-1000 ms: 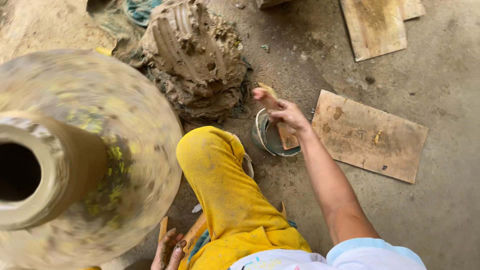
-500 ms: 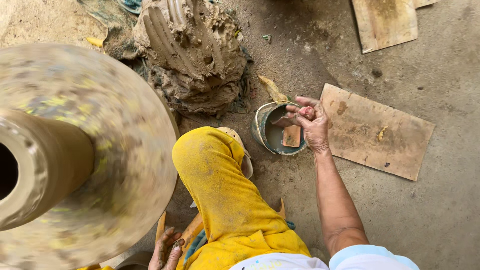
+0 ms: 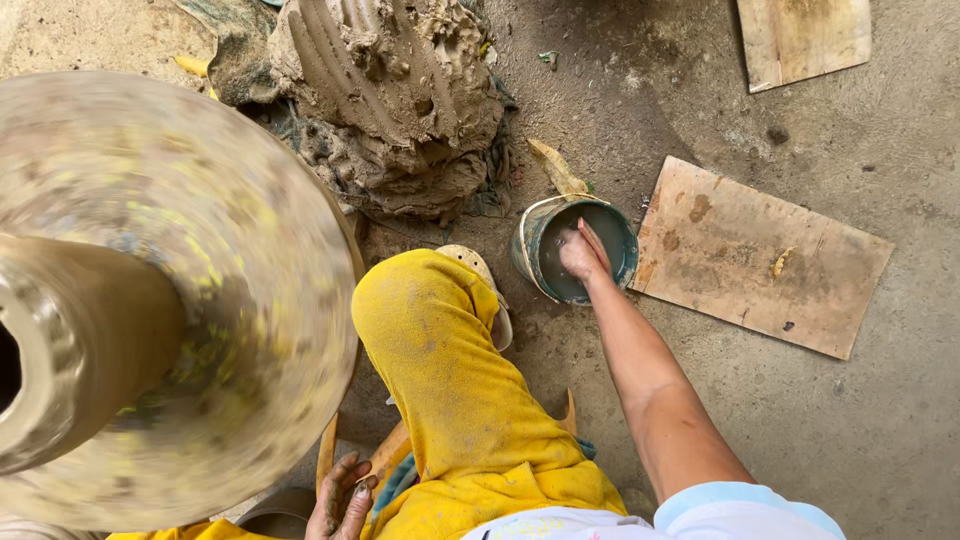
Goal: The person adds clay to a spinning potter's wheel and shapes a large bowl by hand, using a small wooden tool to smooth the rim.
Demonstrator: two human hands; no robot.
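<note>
**Potter's corner, seen from above**

Rough concrete floor (image 3: pixel 880 420), clay smeared all over. Far left, a blurred brown clay pot (image 3: pixel 80 350) sits on a mottled round wheel (image 3: pixel 230 300), so it's probably spinning. Near the bottom edge, the muddy left hand (image 3: pixel 338 505) rests by the yellow trouser leg (image 3: pixel 450 390), fingers loosely curled, holding nothing. Further away is a big grooved lump of grey clay (image 3: pixel 390 90), kept within reach. Right of it, the right hand (image 3: pixel 578 255) is dipped in a small green bucket of murky water (image 3: pixel 530 250); can't tell its grip. A flat wooden board (image 3: pixel 760 255) lies just beside.
</note>
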